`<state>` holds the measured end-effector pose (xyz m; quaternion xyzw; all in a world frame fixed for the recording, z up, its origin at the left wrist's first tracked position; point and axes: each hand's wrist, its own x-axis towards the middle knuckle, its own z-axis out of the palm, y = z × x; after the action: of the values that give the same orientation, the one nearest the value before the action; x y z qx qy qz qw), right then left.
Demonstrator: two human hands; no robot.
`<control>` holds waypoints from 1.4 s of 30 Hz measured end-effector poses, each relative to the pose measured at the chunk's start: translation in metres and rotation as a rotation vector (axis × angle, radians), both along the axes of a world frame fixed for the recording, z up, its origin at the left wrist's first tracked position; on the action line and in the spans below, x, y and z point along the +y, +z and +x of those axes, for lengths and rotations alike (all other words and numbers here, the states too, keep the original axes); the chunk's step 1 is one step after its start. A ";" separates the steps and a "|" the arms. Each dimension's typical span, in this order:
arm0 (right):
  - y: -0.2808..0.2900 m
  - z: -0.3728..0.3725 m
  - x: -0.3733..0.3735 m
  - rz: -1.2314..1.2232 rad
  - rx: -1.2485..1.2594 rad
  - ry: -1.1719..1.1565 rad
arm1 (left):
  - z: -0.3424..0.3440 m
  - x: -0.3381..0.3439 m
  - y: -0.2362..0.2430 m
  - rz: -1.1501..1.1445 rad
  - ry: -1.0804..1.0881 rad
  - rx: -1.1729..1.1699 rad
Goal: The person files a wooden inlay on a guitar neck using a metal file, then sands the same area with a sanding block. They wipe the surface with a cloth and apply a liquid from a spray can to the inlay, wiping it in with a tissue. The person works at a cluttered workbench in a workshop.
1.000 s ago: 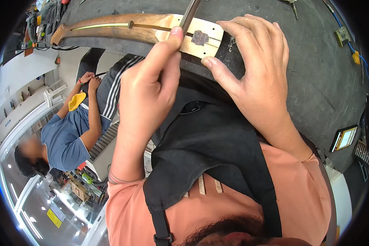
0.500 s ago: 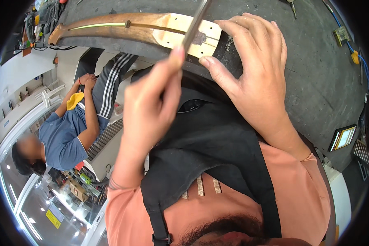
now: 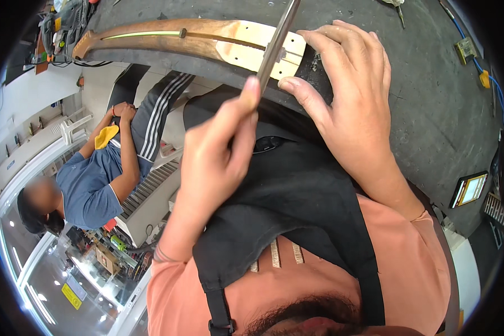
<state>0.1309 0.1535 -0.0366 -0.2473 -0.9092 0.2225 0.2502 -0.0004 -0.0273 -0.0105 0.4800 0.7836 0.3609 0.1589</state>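
My left hand grips a long metal bar tool, which slants over the pale end of a wooden instrument neck. That end has several small holes and a dark patch partly hidden by the bar. Along the neck's long groove runs a green strip with a dark knob. My right hand holds the squared end, fingertips at the far corner and thumb at the near corner.
The neck lies on a dark worktop. A blue cord with yellow fittings and a lit screen are at right. Tools crowd the upper left. A seated person in blue is at left, beside shelves and equipment.
My left hand and the metal bar have moved toward my body and to the right, so the fingertips now sit below the neck's near edge. My right hand stays at the end.
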 end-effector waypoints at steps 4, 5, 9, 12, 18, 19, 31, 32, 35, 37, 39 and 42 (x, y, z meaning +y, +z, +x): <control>0.003 -0.001 -0.003 0.033 -0.003 0.018 | -0.017 0.028 0.012 -0.126 0.058 -0.023; 0.004 -0.001 -0.002 0.038 0.003 0.008 | -0.022 0.042 0.016 -0.142 0.106 -0.065; 0.005 -0.002 0.001 0.020 -0.008 0.014 | 0.000 0.005 0.007 -0.023 0.026 -0.005; 0.004 -0.001 -0.003 0.035 -0.009 0.013 | -0.009 0.009 0.007 -0.042 0.011 0.039; 0.004 -0.001 -0.001 0.022 0.005 0.006 | -0.004 0.003 0.006 0.002 0.016 0.055; 0.005 -0.002 -0.003 0.030 -0.001 0.008 | 0.000 -0.004 0.007 0.001 0.011 0.033; 0.002 0.000 -0.003 0.022 -0.007 0.003 | -0.012 0.025 0.015 -0.115 0.030 0.008; 0.004 -0.001 -0.003 0.032 -0.006 0.004 | -0.019 0.035 0.011 -0.095 0.044 -0.007; -0.001 0.003 -0.002 0.002 -0.014 -0.013 | -0.006 0.016 0.006 -0.019 -0.021 0.070; -0.002 0.002 -0.003 -0.005 -0.002 -0.009 | 0.000 0.005 0.002 0.066 -0.050 0.110; 0.000 0.002 -0.003 0.004 0.000 -0.002 | -0.008 0.019 0.011 -0.076 -0.011 0.088; 0.004 -0.001 -0.004 0.013 0.002 -0.003 | -0.016 0.035 0.018 -0.161 0.039 0.045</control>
<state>0.1304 0.1500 -0.0330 -0.2471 -0.9099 0.2165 0.2531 -0.0161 0.0073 0.0077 0.4582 0.8227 0.2890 0.1721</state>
